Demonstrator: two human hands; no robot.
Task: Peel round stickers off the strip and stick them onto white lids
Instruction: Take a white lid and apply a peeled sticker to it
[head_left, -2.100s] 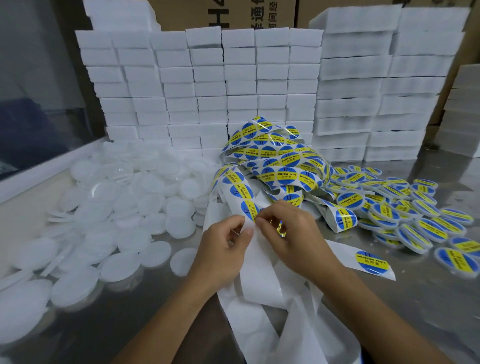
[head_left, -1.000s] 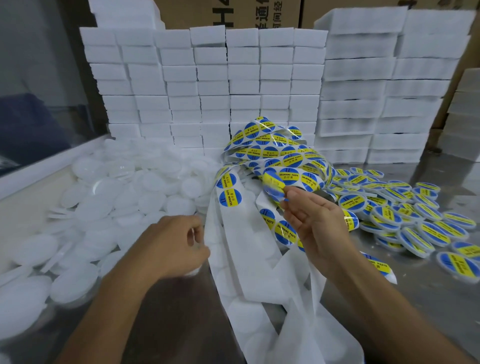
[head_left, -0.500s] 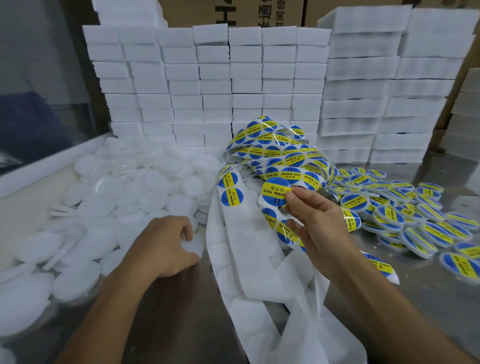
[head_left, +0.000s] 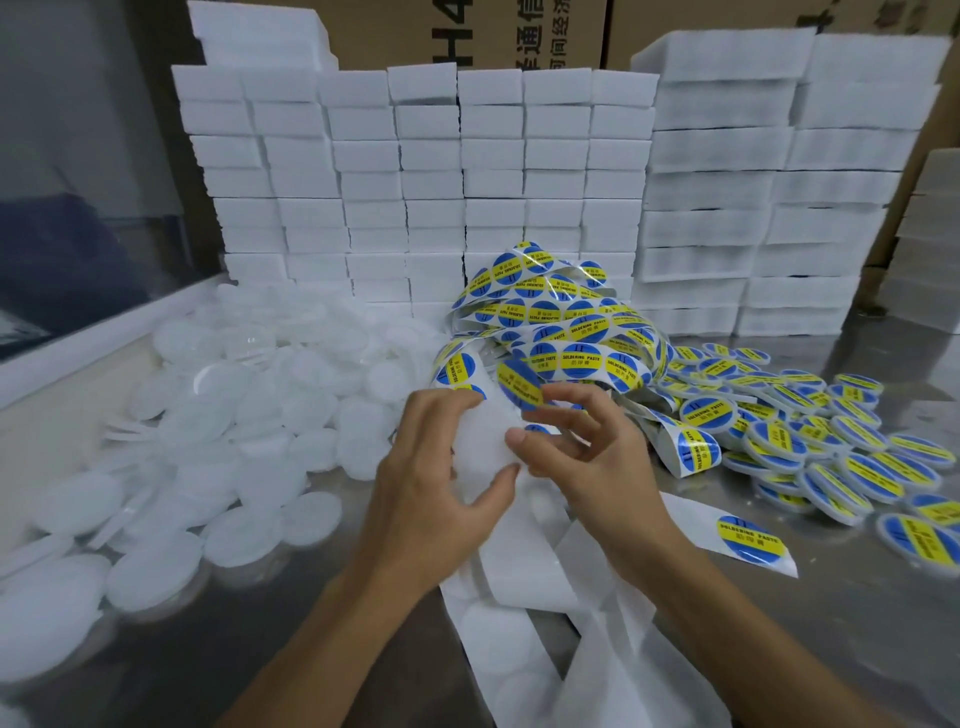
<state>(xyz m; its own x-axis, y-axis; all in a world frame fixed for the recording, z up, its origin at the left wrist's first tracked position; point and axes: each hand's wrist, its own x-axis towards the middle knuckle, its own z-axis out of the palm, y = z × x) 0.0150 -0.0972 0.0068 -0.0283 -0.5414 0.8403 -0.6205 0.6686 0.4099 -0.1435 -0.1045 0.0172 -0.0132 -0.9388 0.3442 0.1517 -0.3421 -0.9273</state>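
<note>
the left hand (head_left: 436, 488) grips a white lid (head_left: 480, 447), the right hand (head_left: 582, 447) pinches a peeled sticker (head_left: 521, 387) (curled, tacky), which could land off-centre or creased.

Head-worn view, down over tabletop (head_left: 857, 623)

Shiny metal worktop (head_left: 857, 597), pretty reflective. Up at 12 o'clock there's a wall of white foam blocks (head_left: 431, 176) stacked in neat columns, and at about 1 o'clock a second, taller stack of bigger white blocks (head_left: 769, 171) right beside it. Behind those are brown cardboard boxes (head_left: 519, 31) with black print on them. Over at 9 to 10 o'clock there's a glass panel (head_left: 67, 171) sitting in a white frame (head_left: 104, 338) along the worktop edge.
</note>
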